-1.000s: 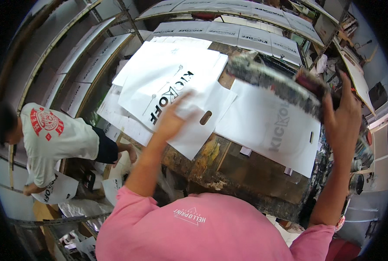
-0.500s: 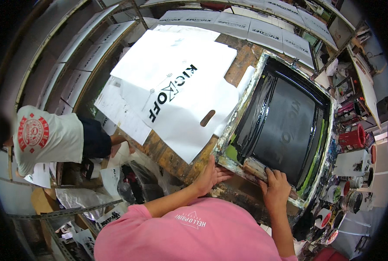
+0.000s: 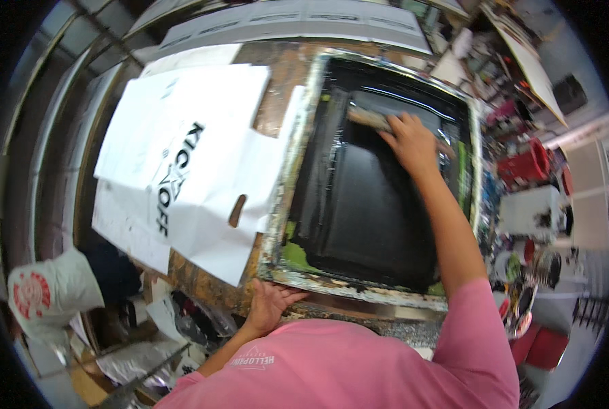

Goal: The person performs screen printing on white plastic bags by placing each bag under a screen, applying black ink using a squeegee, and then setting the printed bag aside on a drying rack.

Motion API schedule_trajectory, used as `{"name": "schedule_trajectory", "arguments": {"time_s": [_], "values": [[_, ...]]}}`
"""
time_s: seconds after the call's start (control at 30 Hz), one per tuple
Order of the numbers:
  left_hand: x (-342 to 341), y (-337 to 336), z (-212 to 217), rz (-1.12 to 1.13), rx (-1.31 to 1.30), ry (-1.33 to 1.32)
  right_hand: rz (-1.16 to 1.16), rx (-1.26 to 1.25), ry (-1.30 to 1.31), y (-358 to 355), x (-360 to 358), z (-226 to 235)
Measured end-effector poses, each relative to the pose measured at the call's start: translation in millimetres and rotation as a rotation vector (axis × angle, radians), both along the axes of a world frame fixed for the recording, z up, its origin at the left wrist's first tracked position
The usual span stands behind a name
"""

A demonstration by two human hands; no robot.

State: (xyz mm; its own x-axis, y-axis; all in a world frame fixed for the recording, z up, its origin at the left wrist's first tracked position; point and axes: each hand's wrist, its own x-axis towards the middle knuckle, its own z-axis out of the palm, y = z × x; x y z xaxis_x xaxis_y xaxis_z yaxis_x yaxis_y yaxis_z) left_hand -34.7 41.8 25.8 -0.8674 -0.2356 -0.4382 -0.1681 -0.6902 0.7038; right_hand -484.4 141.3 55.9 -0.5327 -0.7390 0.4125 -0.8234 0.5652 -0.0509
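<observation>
My right hand (image 3: 411,140) is closed round the wooden handle of a squeegee (image 3: 369,120), which lies across the far part of a screen printing frame. Wet black ink covers most of the mesh inside this frame (image 3: 359,294), with green patches along its edges. Beside the near left corner of the frame rests my left hand (image 3: 272,305), fingers stretched out and holding nothing. To the left of the frame, white printed bags (image 3: 212,170) with black lettering and an oval handle hole lie overlapping. The squeegee's blade is hidden.
The bags and frame lie on a worn wooden table (image 3: 280,102). Another person (image 3: 52,290) bends at the left. Racks with white printed sheets (image 3: 284,24) stand at the back. Ink tubs, among them a red bucket (image 3: 525,163), crowd the right side.
My right hand has pushed the squeegee from the frame's near edge to its far part. The mesh, where lettering showed, is now dark with ink. The view has shifted.
</observation>
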Motion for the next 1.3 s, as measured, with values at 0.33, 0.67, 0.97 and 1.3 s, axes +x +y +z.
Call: {"name": "schedule_trajectory", "arguments": {"time_s": [0.33,0.67,0.97,1.3], "values": [[-2,1,-4,0.103,0.015,0.060,0.116,0.144,-0.348,40,64,63],[4,-14,31,0.008,-0.027,0.429,-0.058,0.082,-0.222,125,278,128],[-86,-24,149,-0.130,-0.698,0.713,-0.081,-0.244,0.412,82,205,250],[-71,2,33,-0.430,-2.123,-0.354,-0.145,-0.318,0.289,55,195,307]]}}
